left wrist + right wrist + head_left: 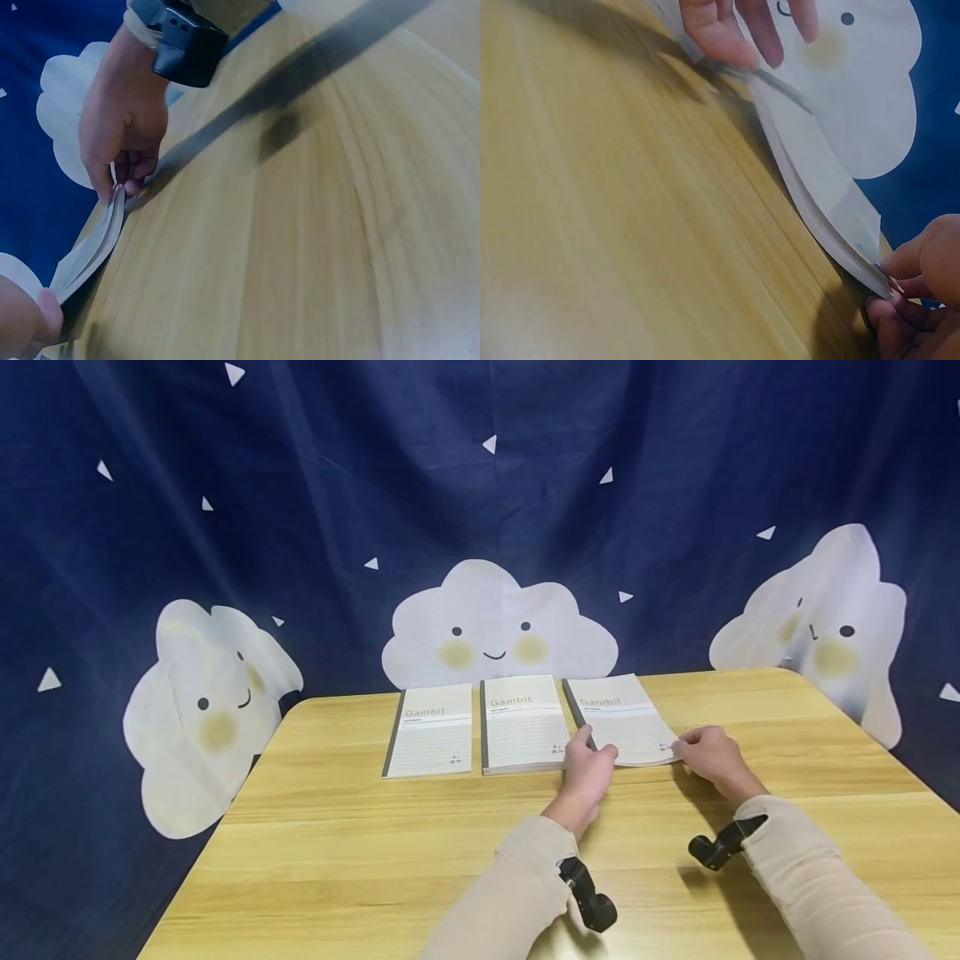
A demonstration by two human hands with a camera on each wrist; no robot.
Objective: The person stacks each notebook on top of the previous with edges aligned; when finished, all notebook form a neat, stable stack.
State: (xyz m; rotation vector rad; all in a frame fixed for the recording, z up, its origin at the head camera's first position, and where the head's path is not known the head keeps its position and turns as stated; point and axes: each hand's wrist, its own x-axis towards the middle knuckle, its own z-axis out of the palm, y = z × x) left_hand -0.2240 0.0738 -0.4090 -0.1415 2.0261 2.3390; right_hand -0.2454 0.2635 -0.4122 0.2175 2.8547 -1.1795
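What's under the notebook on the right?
The wooden table shows around the right notebook. Layered edges show below its cover, and the right hand pinches a corner. Whatever lies directly underneath is covered.

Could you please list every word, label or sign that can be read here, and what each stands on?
"Gambit": left notebook
"Gambit": middle notebook
"Gambit": right notebook
Too small or blurred to read: the small print beneath each "Gambit" and the corner marks.
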